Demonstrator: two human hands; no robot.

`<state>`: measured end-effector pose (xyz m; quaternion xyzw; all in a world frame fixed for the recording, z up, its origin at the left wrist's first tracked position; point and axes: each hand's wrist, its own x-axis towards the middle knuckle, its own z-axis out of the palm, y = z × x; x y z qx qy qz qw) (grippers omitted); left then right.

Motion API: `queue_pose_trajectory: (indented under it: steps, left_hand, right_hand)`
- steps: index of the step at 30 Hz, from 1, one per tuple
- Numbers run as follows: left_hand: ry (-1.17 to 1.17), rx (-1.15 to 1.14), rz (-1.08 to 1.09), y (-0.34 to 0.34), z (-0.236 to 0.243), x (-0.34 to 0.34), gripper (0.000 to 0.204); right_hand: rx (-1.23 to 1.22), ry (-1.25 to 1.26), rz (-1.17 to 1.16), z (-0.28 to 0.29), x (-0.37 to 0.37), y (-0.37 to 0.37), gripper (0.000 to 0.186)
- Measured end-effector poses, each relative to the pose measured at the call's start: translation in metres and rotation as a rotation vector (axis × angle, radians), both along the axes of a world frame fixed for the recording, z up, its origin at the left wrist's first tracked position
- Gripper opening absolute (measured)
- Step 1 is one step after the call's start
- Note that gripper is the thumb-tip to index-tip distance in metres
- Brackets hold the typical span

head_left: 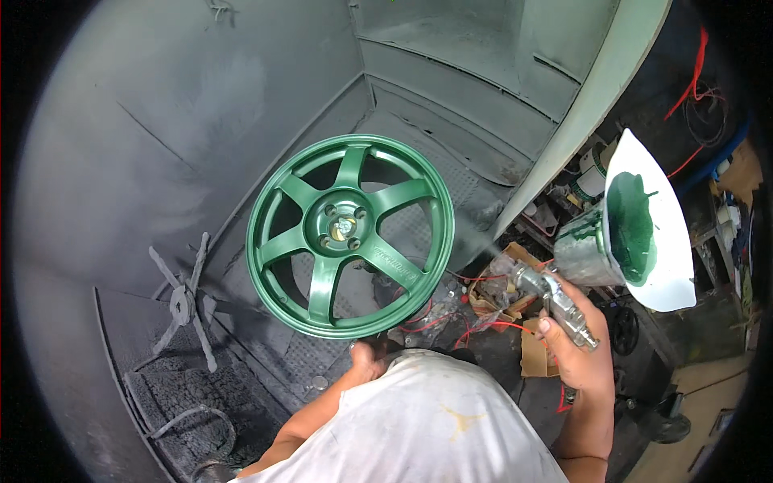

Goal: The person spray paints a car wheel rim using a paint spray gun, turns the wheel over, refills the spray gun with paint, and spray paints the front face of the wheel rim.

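Observation:
A glossy green car wheel rim (pixel 350 233) with several spokes stands tilted on a stand inside a grey spray booth. My right hand (pixel 578 350) grips a metal spray gun (pixel 555 294), whose nozzle points left toward the rim. On top of the gun sits a cup (pixel 586 251) with a white paper funnel (pixel 656 241) smeared with green paint. My left hand (pixel 366 358) is low under the rim's bottom edge, partly hidden by my white shirt; what it touches is hidden.
Grey booth walls (pixel 161 121) curve around the rim. A paint-caked spoked stand (pixel 183 304) lies at the lower left. Cardboard boxes (pixel 503 294), red wires (pixel 483 326) and paint cans (pixel 592 173) clutter the floor at right.

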<state>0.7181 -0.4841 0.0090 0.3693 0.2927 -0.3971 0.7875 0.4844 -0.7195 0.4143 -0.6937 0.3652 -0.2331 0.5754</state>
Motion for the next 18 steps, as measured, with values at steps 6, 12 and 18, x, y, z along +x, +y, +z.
queue_pose_trajectory:
  steps: [6,12,18]
  left_hand:
    - [-0.101,0.137,0.051,-0.005,0.038,0.0,0.02]
    - [-0.168,0.196,0.01,0.02,0.012,0.023,0.016]
    - [-0.176,0.358,-0.042,0.029,0.017,0.041,0.018]
  right_hand:
    - [-0.027,0.072,-0.031,0.002,-0.006,-0.004,0.058]
    - [0.255,-0.033,0.115,0.015,0.004,0.015,0.061]
    - [0.17,-0.006,0.072,0.001,0.0,0.014,0.06]
